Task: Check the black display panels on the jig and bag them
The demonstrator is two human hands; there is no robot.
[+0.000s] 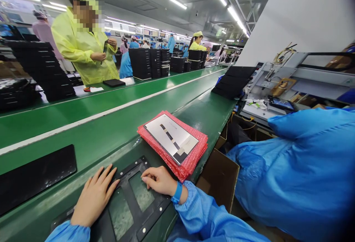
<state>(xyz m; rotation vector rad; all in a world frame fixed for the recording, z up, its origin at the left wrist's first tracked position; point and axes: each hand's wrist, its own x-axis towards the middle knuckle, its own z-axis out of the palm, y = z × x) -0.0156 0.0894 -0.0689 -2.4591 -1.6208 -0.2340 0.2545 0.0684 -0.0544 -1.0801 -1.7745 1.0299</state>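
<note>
Your left hand point(95, 195) is lying spread on the frame point(132, 197) near the table's point(216, 112) near edge; your right hand point(159, 181) is curling over it, grasp unclear. Even, light pressure should be steadying it.

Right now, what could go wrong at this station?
1. The right hand has its wrist close to the red bubble-wrap stack; a sideways move might knock it toward the cardboard box.
2. The silvery panel lies uncovered on top, dark strip exposed; a sleeve could snag or scratch it.
3. The left hand, on the black frame, is near the glossy black panel; swinging the frame left may bump it.
</note>
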